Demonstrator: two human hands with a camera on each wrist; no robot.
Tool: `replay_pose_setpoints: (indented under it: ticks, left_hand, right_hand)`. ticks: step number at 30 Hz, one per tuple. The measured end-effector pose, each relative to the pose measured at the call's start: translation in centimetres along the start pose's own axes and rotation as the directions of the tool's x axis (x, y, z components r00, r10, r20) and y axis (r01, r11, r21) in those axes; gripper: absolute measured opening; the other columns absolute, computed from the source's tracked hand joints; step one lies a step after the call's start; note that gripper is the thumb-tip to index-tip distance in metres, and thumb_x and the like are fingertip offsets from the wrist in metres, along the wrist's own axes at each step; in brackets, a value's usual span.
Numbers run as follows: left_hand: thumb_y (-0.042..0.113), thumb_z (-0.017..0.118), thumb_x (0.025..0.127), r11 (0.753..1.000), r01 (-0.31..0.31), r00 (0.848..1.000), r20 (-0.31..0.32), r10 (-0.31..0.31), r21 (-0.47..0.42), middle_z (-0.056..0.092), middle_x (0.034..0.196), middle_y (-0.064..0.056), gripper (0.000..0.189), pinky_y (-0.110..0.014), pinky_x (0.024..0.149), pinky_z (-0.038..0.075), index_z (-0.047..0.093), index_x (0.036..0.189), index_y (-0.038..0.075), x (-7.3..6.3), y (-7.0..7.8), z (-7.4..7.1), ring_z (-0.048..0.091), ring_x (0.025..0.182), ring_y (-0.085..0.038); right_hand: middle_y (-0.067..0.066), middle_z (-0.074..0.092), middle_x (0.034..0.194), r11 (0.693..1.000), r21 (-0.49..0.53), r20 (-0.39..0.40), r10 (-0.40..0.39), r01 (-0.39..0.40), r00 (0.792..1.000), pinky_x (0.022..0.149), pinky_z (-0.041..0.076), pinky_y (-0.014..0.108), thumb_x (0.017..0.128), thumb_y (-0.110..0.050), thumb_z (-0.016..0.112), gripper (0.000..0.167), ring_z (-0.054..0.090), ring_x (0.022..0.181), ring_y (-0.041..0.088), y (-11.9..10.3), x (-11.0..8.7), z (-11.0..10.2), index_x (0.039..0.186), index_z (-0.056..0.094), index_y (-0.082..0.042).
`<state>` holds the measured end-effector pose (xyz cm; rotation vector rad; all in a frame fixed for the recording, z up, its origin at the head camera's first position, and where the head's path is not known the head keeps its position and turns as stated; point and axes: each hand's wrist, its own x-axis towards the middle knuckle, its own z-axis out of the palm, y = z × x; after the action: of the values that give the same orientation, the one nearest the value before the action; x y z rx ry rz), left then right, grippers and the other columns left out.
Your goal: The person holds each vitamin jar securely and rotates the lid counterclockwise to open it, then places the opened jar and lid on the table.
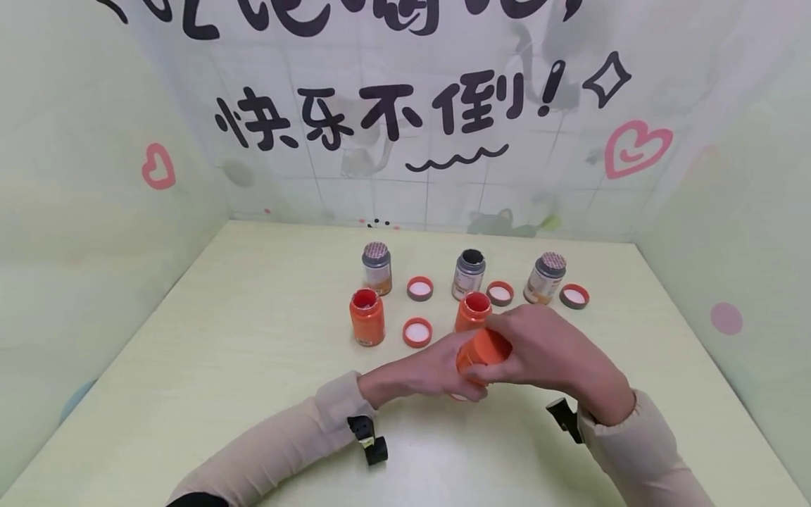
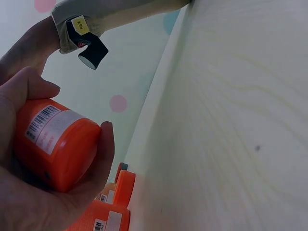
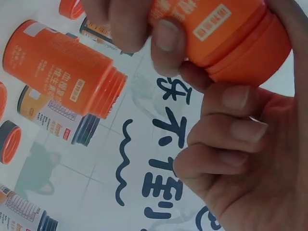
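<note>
My left hand (image 1: pixel 443 366) grips an orange bottle (image 2: pixel 57 144) by its body, its barcode and base showing in the left wrist view. My right hand (image 1: pixel 545 348) holds the bottle's orange cap (image 3: pixel 257 50) between thumb and fingers. The cap sits on the bottle, which is tilted and raised above the table. Just behind the hands stands an uncapped orange bottle (image 1: pixel 472 310), partly hidden. Under my left hand, a sliver of a lid (image 1: pixel 459 397) shows.
Another uncapped orange bottle (image 1: pixel 367 318) stands left, beside an upturned lid (image 1: pixel 417 332). Behind are grey-necked bottles (image 1: pixel 378 269), one with a dark open mouth (image 1: pixel 469 273), another at right (image 1: pixel 545 279). Upturned lids (image 1: pixel 574 296) lie beside them. Printed walls enclose the table (image 1: pixel 266 317).
</note>
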<state>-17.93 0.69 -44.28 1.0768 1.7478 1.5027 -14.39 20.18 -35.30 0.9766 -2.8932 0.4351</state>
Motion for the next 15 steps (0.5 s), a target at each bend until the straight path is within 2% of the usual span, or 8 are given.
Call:
replay_pose_setpoints:
  ticks: [4, 7, 11, 15]
  left_hand:
    - [0.004, 0.073, 0.085, 0.997, 0.063, 0.995, -0.082, -0.058, 0.054, 0.062, 0.117, 0.001, 0.057, -0.028, 0.087, 0.058, 0.052, 0.134, 0.024, 0.07, 0.3, -0.33, 0.061, 0.102, -0.01]
    - [0.003, 0.075, 0.084, 0.99, 0.111, 0.987, -0.127, -0.099, 0.09, 0.063, 0.115, 0.004, 0.056, -0.028, 0.082, 0.058, 0.055, 0.13, 0.027, 0.09, 0.48, -0.47, 0.061, 0.1, -0.012]
    - [0.003, 0.076, 0.083, 0.983, 0.12, 0.983, -0.155, -0.098, 0.138, 0.064, 0.112, 0.005, 0.054, -0.028, 0.08, 0.058, 0.055, 0.127, 0.028, 0.05, 0.57, -0.58, 0.062, 0.098, -0.013]
    - [0.002, 0.076, 0.082, 0.981, 0.105, 0.983, -0.165, -0.078, 0.162, 0.064, 0.11, 0.005, 0.055, -0.028, 0.079, 0.058, 0.055, 0.127, 0.027, 0.05, 0.6, -0.84, 0.063, 0.094, -0.013]
  right_hand:
    - [-0.013, 0.044, 0.056, 0.997, -0.005, -0.022, 0.08, -0.081, 0.997, 0.048, 0.033, 0.021, 0.083, -0.061, 0.077, 0.044, 0.04, 0.051, 0.004, 0.21, -0.05, -0.02, 0.077, 0.055, -0.024]
    - [-0.011, 0.038, 0.05, 0.989, -0.026, -0.035, 0.143, -0.144, 0.989, 0.046, 0.027, 0.023, 0.086, -0.07, 0.068, 0.053, 0.035, 0.047, 0.006, 0.33, -0.14, -0.04, 0.068, 0.052, -0.023]
    - [-0.011, 0.032, 0.048, 0.984, -0.051, -0.023, 0.17, -0.171, 0.985, 0.046, 0.022, 0.024, 0.089, -0.065, 0.067, 0.057, 0.029, 0.045, 0.008, 0.51, -0.04, 0.0, 0.057, 0.046, -0.022]
    - [-0.012, 0.039, 0.053, 0.989, -0.046, -0.008, 0.141, -0.142, 0.99, 0.048, 0.028, 0.024, 0.089, -0.055, 0.068, 0.043, 0.036, 0.048, 0.006, 0.62, 0.03, -0.06, 0.067, 0.05, -0.023]
